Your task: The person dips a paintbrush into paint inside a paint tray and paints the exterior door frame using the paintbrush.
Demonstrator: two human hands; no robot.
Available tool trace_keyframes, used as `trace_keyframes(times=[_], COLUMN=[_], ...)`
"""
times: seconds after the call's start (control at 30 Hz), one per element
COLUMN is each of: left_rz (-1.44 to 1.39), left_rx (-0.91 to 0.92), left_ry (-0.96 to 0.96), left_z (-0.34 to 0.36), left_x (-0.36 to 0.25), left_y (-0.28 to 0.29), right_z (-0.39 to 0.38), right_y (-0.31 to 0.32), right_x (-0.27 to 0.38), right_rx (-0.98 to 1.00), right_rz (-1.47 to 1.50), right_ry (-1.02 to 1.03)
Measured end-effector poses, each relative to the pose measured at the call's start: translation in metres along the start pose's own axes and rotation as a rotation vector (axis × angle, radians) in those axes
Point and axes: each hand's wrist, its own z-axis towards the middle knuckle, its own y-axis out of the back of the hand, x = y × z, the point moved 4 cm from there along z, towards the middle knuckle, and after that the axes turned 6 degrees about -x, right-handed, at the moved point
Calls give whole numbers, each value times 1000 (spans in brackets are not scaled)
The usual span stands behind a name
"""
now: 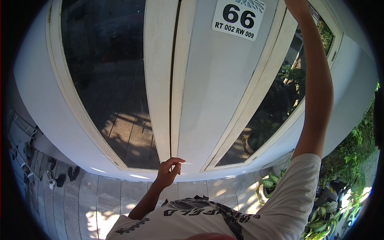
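Note:
My left hand [169, 173] is raised low in front of the wall, by the lower end of the window's wooden frame [162, 136]. Its fingers are loosely bent, the index finger and thumb apart, and nothing shows in it. Whether it touches the frame, I cannot tell. My right arm reaches high up to the right. Only part of my right hand [297, 7] shows at the top edge, near the upper part of the right window frame [276, 44]; its fingers are cut off. Between the windows, a white number plate [239, 19] hangs on the grey wall panel [216, 76].
Dark glass fills the left window [108, 72] and the right window [276, 96]. Several shoes [61, 179] lie on the paved floor [90, 196] at left. A potted plant [271, 183] stands near the wall at right, with green foliage [350, 156] beyond it.

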Motion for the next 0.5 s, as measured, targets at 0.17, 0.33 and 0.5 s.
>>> trace_keyframes(times=[0.17, 0.33, 0.5], left_rz=[-7, 5, 9], left_rx=[-12, -18, 0], left_ry=[0, 5, -8], left_z=[-1, 0, 3], left_x=[1, 2, 1], left_y=[3, 4, -2], right_z=[-4, 3, -4], right_y=[19, 14, -1], right_x=[8, 9, -11], right_rx=[9, -91, -16], right_rz=[-61, 96, 152], right_ry=[-12, 3, -3])
